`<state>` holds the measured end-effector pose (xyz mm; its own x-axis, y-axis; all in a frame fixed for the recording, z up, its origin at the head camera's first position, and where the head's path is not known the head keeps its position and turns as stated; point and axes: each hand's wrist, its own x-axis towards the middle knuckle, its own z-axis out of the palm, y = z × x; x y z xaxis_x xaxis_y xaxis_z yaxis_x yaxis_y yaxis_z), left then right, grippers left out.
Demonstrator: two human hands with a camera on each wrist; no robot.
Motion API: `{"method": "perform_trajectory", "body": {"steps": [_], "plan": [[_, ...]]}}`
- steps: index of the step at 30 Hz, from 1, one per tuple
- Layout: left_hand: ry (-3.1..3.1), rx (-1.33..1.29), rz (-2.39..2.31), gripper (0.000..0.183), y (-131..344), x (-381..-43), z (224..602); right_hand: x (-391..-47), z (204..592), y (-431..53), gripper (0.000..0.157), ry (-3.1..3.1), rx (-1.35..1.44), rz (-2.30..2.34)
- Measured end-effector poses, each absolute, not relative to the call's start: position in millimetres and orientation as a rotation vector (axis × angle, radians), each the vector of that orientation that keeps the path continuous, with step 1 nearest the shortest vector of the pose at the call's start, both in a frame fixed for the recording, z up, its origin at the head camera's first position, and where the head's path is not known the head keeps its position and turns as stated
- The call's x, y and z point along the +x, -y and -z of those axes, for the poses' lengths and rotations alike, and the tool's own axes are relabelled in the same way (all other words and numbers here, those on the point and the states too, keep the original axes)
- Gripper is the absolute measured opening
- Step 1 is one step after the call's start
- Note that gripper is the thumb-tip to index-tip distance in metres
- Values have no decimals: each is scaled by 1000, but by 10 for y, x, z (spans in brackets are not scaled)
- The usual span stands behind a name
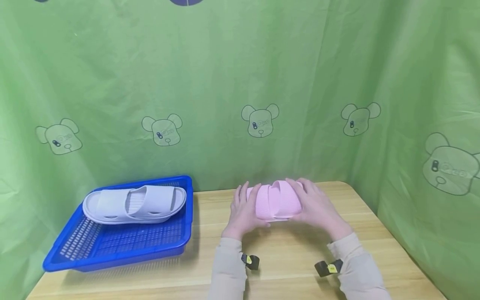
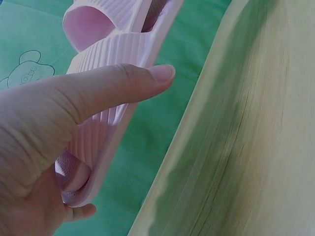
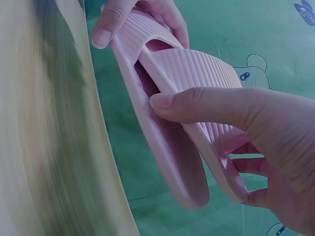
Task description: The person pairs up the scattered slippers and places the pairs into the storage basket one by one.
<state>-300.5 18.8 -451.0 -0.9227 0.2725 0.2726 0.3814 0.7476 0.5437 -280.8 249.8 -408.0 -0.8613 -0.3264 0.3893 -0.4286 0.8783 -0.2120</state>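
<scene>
A pair of pink ribbed slippers, nested together, is held between both hands above the table. My left hand grips the left end, its thumb lying across a ribbed strap in the left wrist view. At the other end, my right hand has its thumb on the near side and its fingers round the back. Seen from the right wrist, the two soles overlap and stick out unevenly at the toes or heels. Part of each strap is hidden behind the fingers.
A blue plastic basket stands at the table's left, with a pale lavender pair of slippers lying across its back. Green curtain with bear-head prints hangs behind and at both sides of the wooden table.
</scene>
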Motion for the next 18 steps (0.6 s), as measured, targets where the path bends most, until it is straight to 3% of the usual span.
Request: {"method": "perform_trajectory", "body": {"steps": [18], "plan": [[2699, -534, 863, 123, -179, -3027, 4526, -2792, 4085, -2492, 119, 2685, 572, -430]]}}
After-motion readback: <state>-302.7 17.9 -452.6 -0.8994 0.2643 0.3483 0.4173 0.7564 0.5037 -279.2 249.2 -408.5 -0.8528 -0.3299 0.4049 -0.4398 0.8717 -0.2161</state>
